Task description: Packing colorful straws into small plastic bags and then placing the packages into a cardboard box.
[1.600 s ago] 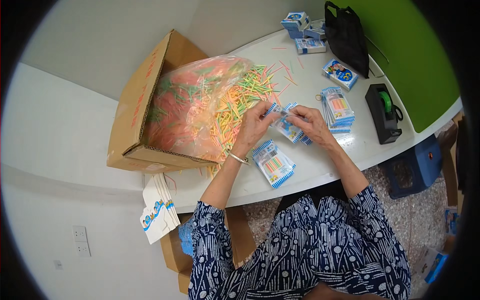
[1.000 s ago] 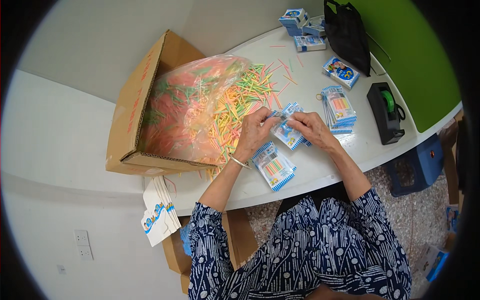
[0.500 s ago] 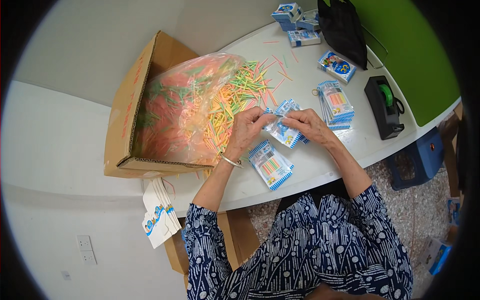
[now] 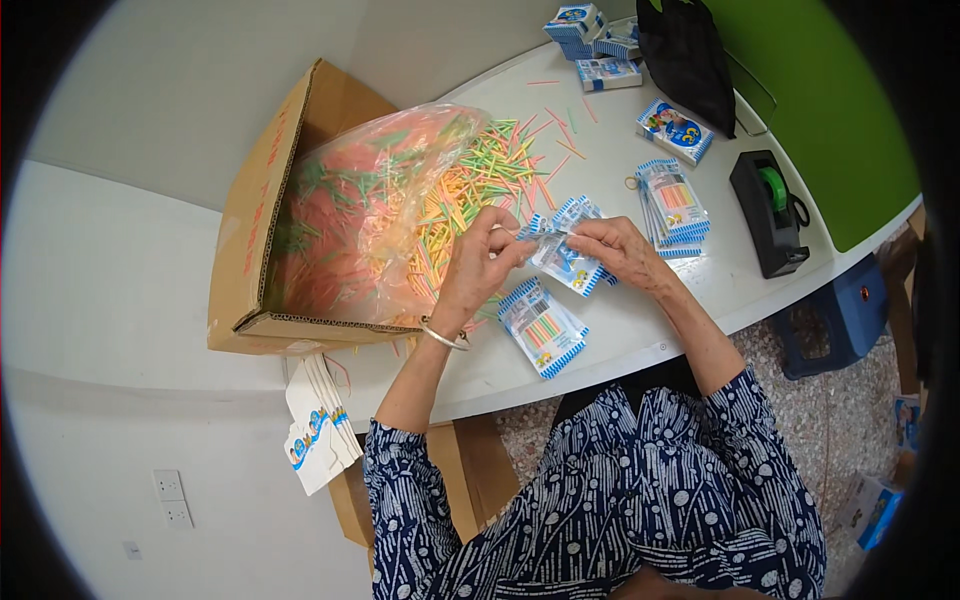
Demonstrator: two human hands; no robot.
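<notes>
A small blue-and-white plastic packet [image 4: 570, 262] is pinched by my right hand [image 4: 622, 252], thumb and fingers closed near its upper edge. At the packet's left edge is my left hand [image 4: 480, 262], its fingers curled and thumb drawn in; whatever lies between those fingertips is too small to make out. Other packets show partly behind and under the held one. Just below, a flat packet [image 4: 543, 328] with coloured stripes rests on the table. Beyond my left hand, thin pink, green, yellow and orange sticks [image 4: 500, 165] spill in a loose heap.
An open cardboard box [image 4: 262, 215] lies on its side with a clear bag [image 4: 400, 160] of sticks. To the right are stacked packets [image 4: 672, 205], a black tape dispenser [image 4: 768, 215], a small printed box [image 4: 675, 130] and a black bag [image 4: 685, 60]. Folded cartons [image 4: 320, 430] hang at the table's near-left edge.
My left hand has drawn back a little to the left from the packet, its fingers more curled. My right hand and the packet have stayed almost in place.
</notes>
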